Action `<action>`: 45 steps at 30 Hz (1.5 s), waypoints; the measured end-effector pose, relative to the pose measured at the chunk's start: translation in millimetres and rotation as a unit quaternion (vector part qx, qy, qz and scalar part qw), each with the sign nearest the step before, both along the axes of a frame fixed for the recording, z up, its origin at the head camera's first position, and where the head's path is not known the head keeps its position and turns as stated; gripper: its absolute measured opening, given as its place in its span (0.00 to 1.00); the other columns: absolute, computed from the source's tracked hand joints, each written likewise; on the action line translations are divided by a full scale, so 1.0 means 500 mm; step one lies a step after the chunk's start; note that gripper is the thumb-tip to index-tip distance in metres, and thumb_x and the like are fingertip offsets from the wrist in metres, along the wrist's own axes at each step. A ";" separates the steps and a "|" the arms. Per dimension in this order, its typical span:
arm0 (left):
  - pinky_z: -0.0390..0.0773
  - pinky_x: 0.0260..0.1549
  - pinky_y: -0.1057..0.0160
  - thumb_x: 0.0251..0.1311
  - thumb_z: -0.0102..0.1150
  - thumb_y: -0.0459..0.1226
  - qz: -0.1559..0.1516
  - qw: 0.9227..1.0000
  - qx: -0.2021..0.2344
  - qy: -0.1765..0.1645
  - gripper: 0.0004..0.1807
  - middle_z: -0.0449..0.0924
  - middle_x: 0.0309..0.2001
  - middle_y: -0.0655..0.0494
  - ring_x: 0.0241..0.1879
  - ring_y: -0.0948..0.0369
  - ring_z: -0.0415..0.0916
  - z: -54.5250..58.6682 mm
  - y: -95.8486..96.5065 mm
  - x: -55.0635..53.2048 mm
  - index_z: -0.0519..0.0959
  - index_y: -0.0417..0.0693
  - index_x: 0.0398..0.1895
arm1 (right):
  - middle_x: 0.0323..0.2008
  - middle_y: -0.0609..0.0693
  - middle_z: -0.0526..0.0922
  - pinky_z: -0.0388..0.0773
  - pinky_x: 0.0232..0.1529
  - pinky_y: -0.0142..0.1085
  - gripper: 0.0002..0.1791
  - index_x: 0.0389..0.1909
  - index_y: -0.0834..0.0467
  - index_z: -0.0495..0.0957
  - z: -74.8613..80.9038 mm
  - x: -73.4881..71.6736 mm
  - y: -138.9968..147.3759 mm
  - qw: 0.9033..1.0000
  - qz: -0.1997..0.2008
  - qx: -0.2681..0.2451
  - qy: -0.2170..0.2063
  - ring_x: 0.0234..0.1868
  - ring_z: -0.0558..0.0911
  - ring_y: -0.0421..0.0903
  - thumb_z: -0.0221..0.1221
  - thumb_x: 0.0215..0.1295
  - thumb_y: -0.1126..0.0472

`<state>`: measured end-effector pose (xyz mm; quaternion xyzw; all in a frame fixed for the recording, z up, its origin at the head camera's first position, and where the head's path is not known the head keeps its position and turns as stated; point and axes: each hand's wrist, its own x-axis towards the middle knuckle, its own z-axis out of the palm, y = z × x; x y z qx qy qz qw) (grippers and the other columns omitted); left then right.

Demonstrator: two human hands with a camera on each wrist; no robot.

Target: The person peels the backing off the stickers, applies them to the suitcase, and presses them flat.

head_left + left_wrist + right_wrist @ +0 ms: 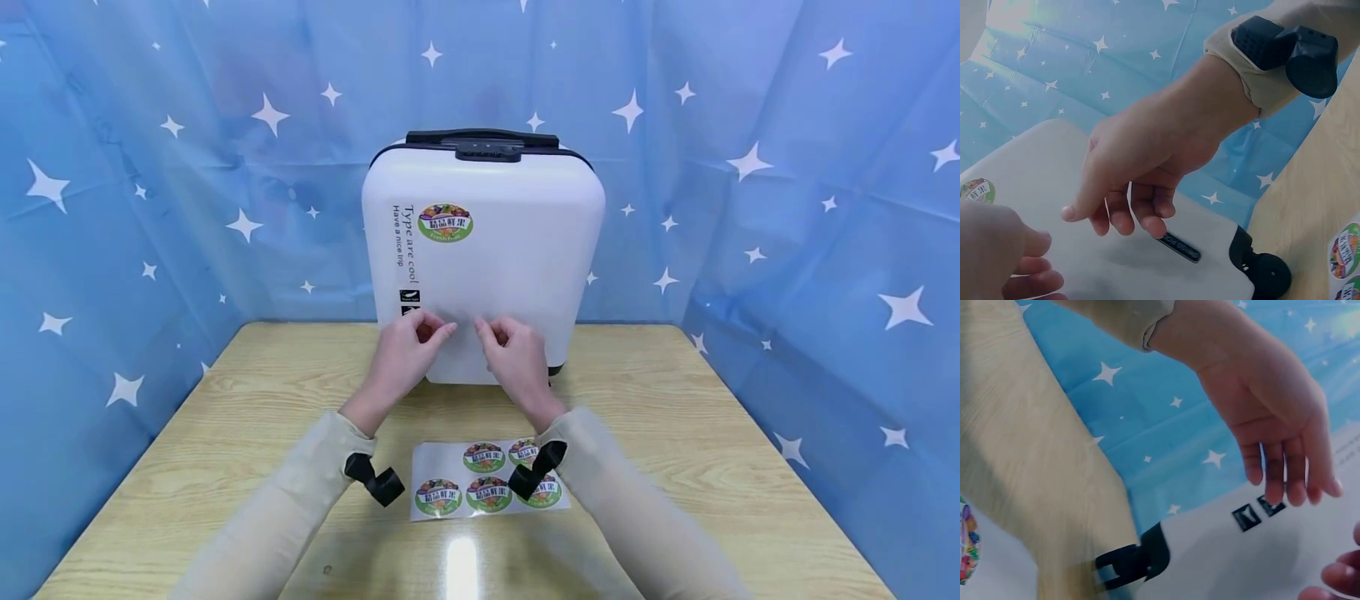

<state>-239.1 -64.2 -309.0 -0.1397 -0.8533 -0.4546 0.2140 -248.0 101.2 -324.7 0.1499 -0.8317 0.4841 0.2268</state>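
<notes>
While a white hard-shell suitcase with black trim [517,250] stands upright on the pale wood-grain counter [675,417], the left hand [405,352] and right hand [517,352] are before its lower front, each grip narrow, thumb close to loosely bent fingers; I cannot tell whether they touch the shell. One oval, colourful fruit sticker [446,223] is on its upper front; a white sheet of similar stickers [433,460] lies nearer, beneath the forearms.
</notes>
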 end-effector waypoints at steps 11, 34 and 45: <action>0.72 0.27 0.63 0.58 0.62 0.40 -0.009 1.000 0.000 -0.019 0.08 0.77 0.26 0.54 0.26 0.59 0.71 -0.041 0.005 0.007 0.79 0.43 0.29 | 0.18 0.50 0.76 0.67 0.17 0.35 0.15 0.24 0.54 0.77 -0.039 0.019 0.007 0.998 0.007 0.015 -0.055 0.16 0.71 0.46 0.54 0.67 0.51; 0.71 0.23 0.64 0.56 0.63 0.39 -0.013 0.997 -0.043 -0.066 0.08 0.76 0.23 0.58 0.22 0.63 0.69 -0.124 -0.002 0.022 0.78 0.46 0.25 | 0.15 0.42 0.72 0.66 0.19 0.33 0.13 0.22 0.54 0.79 -0.110 0.039 0.033 0.996 -0.017 0.086 -0.035 0.16 0.68 0.41 0.57 0.65 0.55; 0.71 0.22 0.65 0.55 0.64 0.40 -0.029 0.988 -0.100 -0.116 0.08 0.75 0.22 0.59 0.22 0.64 0.70 -0.154 -0.005 0.020 0.79 0.45 0.25 | 0.14 0.41 0.72 0.68 0.20 0.33 0.12 0.24 0.54 0.79 -0.137 0.055 0.036 0.990 -0.016 0.118 -0.079 0.17 0.69 0.40 0.58 0.64 0.54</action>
